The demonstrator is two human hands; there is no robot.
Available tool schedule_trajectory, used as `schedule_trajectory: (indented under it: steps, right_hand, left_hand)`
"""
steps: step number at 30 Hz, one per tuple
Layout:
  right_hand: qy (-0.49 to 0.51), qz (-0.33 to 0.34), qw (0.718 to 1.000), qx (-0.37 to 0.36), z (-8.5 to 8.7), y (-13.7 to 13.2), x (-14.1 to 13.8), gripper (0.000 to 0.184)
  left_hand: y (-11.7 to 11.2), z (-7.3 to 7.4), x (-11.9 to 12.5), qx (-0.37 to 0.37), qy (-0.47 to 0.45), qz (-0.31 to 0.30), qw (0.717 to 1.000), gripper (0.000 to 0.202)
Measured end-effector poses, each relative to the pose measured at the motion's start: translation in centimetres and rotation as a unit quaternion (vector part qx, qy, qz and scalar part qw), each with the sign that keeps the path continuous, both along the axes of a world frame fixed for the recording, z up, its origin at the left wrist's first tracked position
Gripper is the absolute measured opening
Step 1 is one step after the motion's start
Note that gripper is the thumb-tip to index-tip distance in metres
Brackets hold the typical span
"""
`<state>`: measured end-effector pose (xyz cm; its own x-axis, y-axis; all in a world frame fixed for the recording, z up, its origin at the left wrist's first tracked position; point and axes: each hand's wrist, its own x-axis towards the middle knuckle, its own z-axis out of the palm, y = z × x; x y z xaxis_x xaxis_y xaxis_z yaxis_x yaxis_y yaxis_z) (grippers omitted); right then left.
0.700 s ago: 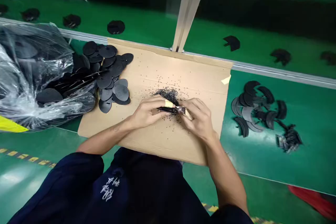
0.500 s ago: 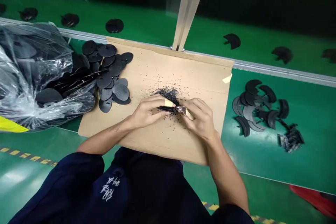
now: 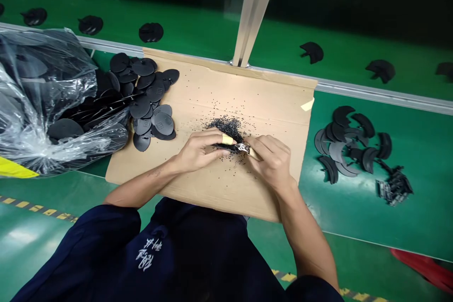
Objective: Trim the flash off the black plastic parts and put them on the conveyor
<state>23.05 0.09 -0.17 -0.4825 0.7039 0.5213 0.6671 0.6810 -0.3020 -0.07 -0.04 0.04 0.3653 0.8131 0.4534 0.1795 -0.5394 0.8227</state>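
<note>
My left hand (image 3: 201,151) is closed on a thin black plastic piece (image 3: 226,147), pinched between thumb and fingers; yellow tape wraps one fingertip. My right hand (image 3: 271,158) grips small metal nippers (image 3: 242,147), whose silver head meets the right end of the black piece. Most of the handles are hidden in the palm. Both hands hover over a cardboard sheet (image 3: 212,193). Just beyond them lies a heap of tiny black clippings (image 3: 228,126), with more scattered around.
Black discs (image 3: 155,89) are piled at left, beside a clear plastic bag (image 3: 42,104) of more discs. Curved black pieces (image 3: 336,151) and a small pile of black sticks (image 3: 394,186) lie at right. Behind a metal rail, black parts (image 3: 151,32) rest on a green surface beside an upright post (image 3: 256,9).
My right hand has shifted slightly right and its grip on the nippers looks looser. My left hand stays nearly still. The black parts behind the rail sit slightly further left.
</note>
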Motion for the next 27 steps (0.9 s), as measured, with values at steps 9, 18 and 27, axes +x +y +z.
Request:
schedule_trajectory:
  steps: [9, 18, 27]
  right_hand:
    - [0.029, -0.005, 0.998, -0.064, -0.4, -0.1, 0.0, 0.025]
    - [-0.033, -0.028, 0.995, -0.088, -0.9, 0.4, -0.2, 0.025]
    - [0.220, -0.009, 0.941, -0.258, -0.2, 0.3, -0.8, 0.018]
  left_hand:
    - [0.1, 0.5, -0.2, -0.001, 0.026, 0.007, 1.000, 0.020]
    - [0.4, -0.6, -0.3, 0.088, 0.148, 0.021, 0.985, 0.022]
    - [0.2, 0.0, -0.3, -0.044, 0.007, 0.076, 0.996, 0.018]
